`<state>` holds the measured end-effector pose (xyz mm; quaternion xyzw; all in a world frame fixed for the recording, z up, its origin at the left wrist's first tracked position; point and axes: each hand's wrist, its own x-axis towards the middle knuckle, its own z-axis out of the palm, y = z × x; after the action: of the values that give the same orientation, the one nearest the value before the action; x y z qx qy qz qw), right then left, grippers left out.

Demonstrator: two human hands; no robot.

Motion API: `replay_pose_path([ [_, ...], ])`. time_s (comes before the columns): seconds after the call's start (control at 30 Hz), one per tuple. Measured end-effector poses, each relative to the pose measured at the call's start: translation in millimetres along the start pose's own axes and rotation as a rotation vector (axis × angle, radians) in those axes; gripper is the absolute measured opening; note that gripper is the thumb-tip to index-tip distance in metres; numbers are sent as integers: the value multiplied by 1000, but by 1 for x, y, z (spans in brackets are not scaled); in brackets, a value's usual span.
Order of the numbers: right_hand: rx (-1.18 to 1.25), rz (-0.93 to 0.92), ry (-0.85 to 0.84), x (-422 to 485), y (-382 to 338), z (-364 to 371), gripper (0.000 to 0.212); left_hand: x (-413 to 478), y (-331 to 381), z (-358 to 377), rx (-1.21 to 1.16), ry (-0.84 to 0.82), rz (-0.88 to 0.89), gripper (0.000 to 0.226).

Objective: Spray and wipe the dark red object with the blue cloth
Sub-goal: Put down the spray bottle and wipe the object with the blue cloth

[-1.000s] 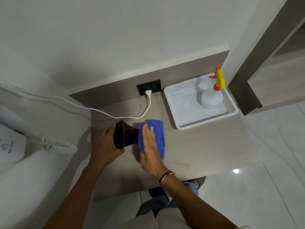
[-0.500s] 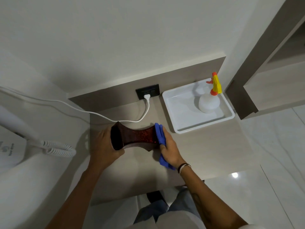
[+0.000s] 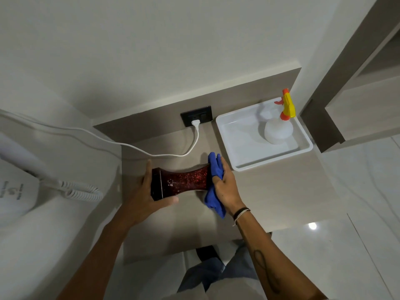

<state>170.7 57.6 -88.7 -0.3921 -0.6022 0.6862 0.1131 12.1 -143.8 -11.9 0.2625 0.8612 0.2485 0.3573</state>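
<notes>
dark red object | between left hand fingers | blue cloth at right end

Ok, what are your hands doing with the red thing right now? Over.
Left hand gripping dark red object, lying sideways. Right hand pressing blue cloth on its end. Spray bottle in tray, nothing blocking.

white wall | wood-grain counter | glossy marble floor
</notes>
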Motion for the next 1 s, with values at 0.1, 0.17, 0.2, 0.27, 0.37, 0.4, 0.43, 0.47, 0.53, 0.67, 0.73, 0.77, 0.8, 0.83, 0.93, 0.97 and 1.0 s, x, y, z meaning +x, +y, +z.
replay_pose_path([
  [0.1,-160,-63,-2,-5,0,9,83,2,-5,0,46,4,-2,150],
  [0.17,-310,-116,7,-12,1,21,88,4,-5,2,48,70,24,133],
  [0.2,-370,-144,-23,-19,2,28,90,5,-5,5,47,114,41,122],
  [0.27,-431,-245,-163,-38,-1,50,90,8,-2,9,59,203,84,103],
  [0.37,-364,-432,-331,-61,-10,84,89,16,0,6,99,196,168,83],
  [0.4,-362,-489,-355,-63,-10,91,95,17,-3,4,93,169,191,78],
  [0.43,-402,-556,-371,-62,-6,93,104,17,-6,1,70,154,195,77],
  [0.47,-449,-615,-377,-59,1,89,109,16,-8,-1,68,155,181,81],
  [0.53,-530,-624,-364,-45,19,70,105,12,-10,-1,116,179,105,92],
  [0.67,-823,-428,-183,-20,37,25,97,10,-8,3,65,197,108,95],
  [0.73,-682,-360,-210,-24,25,34,95,11,-4,5,78,223,119,96],
  [0.77,-587,-382,-252,-31,17,48,96,11,-2,5,108,244,141,94],
  [0.8,-512,-427,-290,-40,8,65,98,11,1,7,161,260,180,90],
  [0.83,-466,-475,-326,-48,3,80,100,11,4,7,194,264,214,81],
  [0.93,-414,-549,-360,-48,7,87,103,13,-3,6,163,221,195,69],
  [0.97,-490,-557,-343,-41,16,74,102,12,-5,5,148,237,174,76],
  [1.0,-599,-536,-317,-33,26,59,101,11,-8,4,141,249,143,82],
])
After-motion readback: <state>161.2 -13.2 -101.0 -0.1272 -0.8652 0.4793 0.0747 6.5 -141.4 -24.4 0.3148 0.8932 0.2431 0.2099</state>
